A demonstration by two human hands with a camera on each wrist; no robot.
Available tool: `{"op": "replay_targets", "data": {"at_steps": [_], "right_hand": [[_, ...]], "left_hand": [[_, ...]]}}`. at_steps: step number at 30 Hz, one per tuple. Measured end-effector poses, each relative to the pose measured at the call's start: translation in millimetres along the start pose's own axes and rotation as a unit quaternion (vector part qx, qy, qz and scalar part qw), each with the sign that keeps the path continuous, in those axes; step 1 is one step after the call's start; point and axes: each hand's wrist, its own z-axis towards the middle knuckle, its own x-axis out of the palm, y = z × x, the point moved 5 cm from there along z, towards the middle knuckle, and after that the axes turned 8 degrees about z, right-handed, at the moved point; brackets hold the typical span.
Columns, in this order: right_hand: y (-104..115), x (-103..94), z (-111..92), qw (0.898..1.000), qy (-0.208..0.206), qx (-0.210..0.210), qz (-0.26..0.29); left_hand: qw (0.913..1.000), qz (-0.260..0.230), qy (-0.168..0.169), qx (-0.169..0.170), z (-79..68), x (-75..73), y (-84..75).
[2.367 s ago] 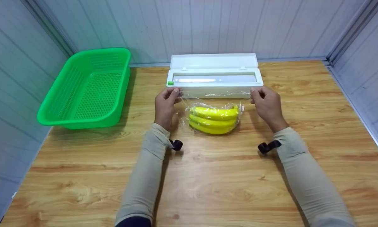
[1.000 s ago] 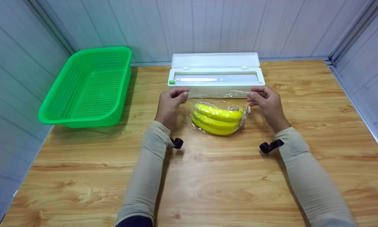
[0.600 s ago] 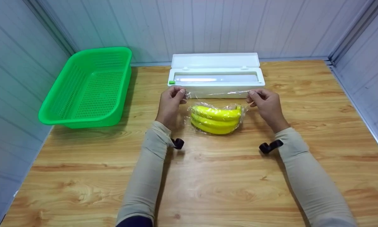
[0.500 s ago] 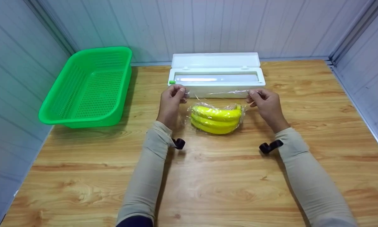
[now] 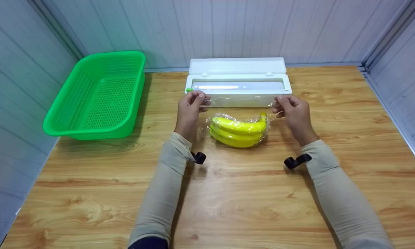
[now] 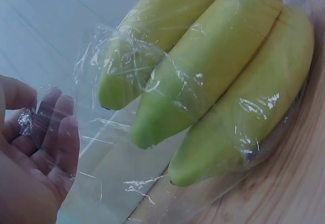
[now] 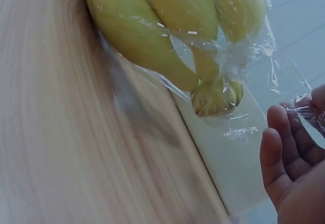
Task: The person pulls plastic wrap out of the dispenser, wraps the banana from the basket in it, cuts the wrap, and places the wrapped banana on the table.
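Observation:
A bunch of yellow bananas [image 5: 237, 132] lies on the table, wrapped in clear, crinkled cling film [image 6: 132, 66]. Its tips face left and the stem end [image 7: 218, 98] points right. My left hand [image 5: 190, 109] pinches one edge of the film between thumb and index finger, up and left of the bananas. Opposite it, my right hand [image 5: 294, 112] pinches the film at the other side. The stretch of film between the hands is thin and mostly see-through, hanging in front of the white cling film dispenser [image 5: 238, 100].
The dispenser's lid [image 5: 236, 65] is raised against the back wall, and a green slider [image 5: 189, 90] sits at its left end. A green plastic basket [image 5: 129, 128] stands at the left of the wooden table [image 5: 249, 204]. Panelled walls enclose three sides.
Over the last second my left hand has shifted slightly up and right, while the right hand has barely moved. The bananas' stem end has tipped upward a little.

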Motion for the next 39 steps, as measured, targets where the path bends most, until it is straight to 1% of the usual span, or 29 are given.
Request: {"op": "replay_targets", "data": {"at_steps": [5,8,10,13,20,23,28,31,33,35,39], "right_hand": [[2.5,2.9,-0.7,1.0,-0.002,-0.005,0.004],[3.1,4.1,-1.0,1.0,0.001,-0.012,-0.01],[3.1,4.7,-1.3,1.0,0.003,-0.013,-0.017],[2.7,5.2,-1.2,1.0,0.008,-0.015,-0.024],[1.5,4.9,-0.9,1.0,0.013,-0.017,-0.011],[1.0,5.5,-1.4,1.0,0.016,-0.02,-0.006],[0.1,6.4,-2.4,0.999,0.019,-0.022,-0.013],[-0.4,7.0,-2.4,0.999,0.023,-0.021,-0.018],[-1.5,7.2,-2.2,0.999,0.026,-0.02,-0.018],[-1.8,7.6,-1.6,0.999,0.03,-0.021,-0.016],[-3.3,8.7,-0.7,0.999,0.041,-0.021,-0.014]], "left_hand": [[0.9999,-0.008,-0.014,0.003,0.3,0.9,-1.1],[0.9995,-0.022,-0.023,0.006,1.1,0.1,-0.3],[0.9995,-0.021,-0.021,0.012,1.5,-0.2,0.1],[0.9998,-0.002,-0.008,0.021,1.3,-0.1,0.2],[0.9968,0.069,0.025,0.032,-1.5,4.1,1.1],[0.9912,0.121,0.037,0.039,-2.2,4.9,1.7],[0.9739,0.215,0.044,0.058,-1.1,6.5,0.5],[0.9652,0.248,0.047,0.067,-1.1,6.9,-0.9],[0.9627,0.257,0.046,0.071,-1.3,6.9,-1.4],[0.9643,0.25,0.042,0.076,-1.6,6.8,-2.2],[0.9769,0.191,0.033,0.09,-1.7,6.6,-3.7]]}}
